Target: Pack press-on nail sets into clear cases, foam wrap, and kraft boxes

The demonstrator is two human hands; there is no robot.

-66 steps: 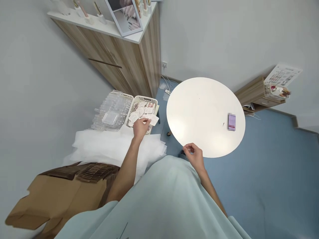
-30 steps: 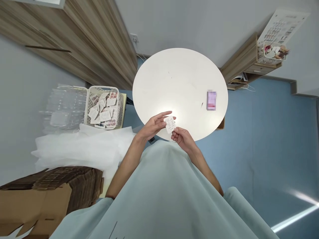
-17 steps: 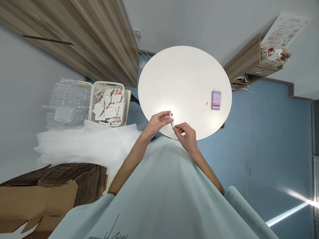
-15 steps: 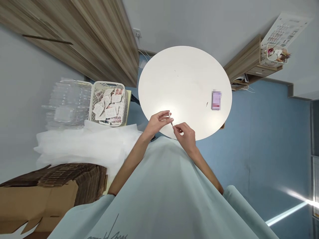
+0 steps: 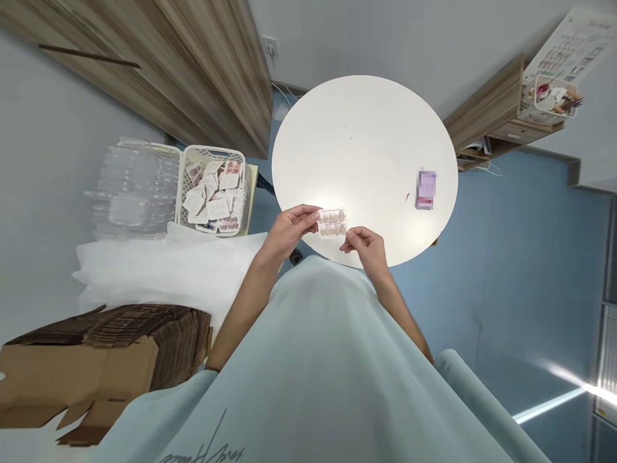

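Note:
A small pale card of press-on nails (image 5: 332, 223), with pinkish nails in two rows, is held face up over the near edge of the round white table (image 5: 366, 141). My left hand (image 5: 289, 228) pinches its left end between thumb and fingers. At the card's lower right corner, my right hand (image 5: 367, 247) has thumb and forefinger closed on the edge. The fingertips cover both ends of the card.
On the table's right side lies a blurred purple box (image 5: 426, 190). To the left are a white basket (image 5: 247, 193) of similar cards, stacked clear plastic cases (image 5: 135, 193), white foam sheets (image 5: 164, 263) and folded cardboard boxes (image 5: 125, 360). A wooden cabinet (image 5: 501, 122) stands back right.
The card was edge-on between my hands and now turns its nail side up. My hands have moved slightly apart, and the view has shifted a little.

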